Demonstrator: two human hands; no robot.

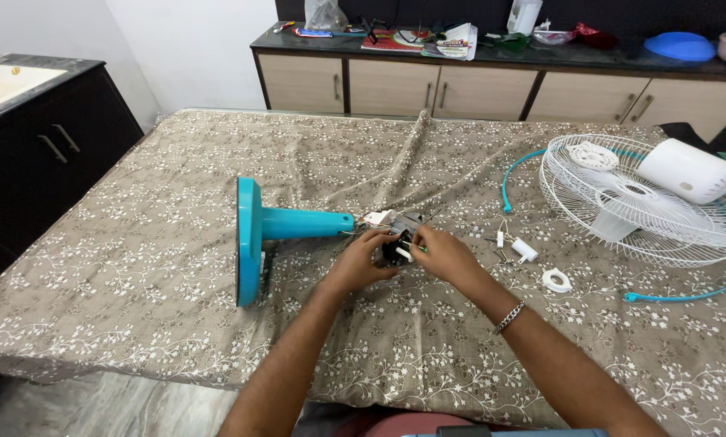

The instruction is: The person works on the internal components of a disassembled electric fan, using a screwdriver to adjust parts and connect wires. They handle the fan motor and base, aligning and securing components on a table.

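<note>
At centre we see both hands closed around a small dark motor assembly [398,245] with loose wires. The left hand [361,263] cups it from eight o'clock, fingers curled about its underside. The right hand [444,255] pinches its near face from four o'clock, thumb and forefinger closed on a small white-and-green part too small for us to identify. The assembly sits at the free end of a teal fan stand [274,231] lying on its side, round base toward nine o'clock, on a brown floral tablecloth [136,267].

At three o'clock lie a small white plug-like piece [524,250] and a white ring [556,281]. Further out at two o'clock we note a white wire fan guard [646,202], a white motor cover [688,171] resting on it, and a teal rim band [702,293] curving round it, partly cut off by the frame edge.

At twelve o'clock a dark counter [492,53] carries flat colourful printed packets [395,39], a crumpled clear bag [326,14], a white bottle [524,14] cut off at the top, and a blue lid [680,46]; their markings are unreadable.
</note>
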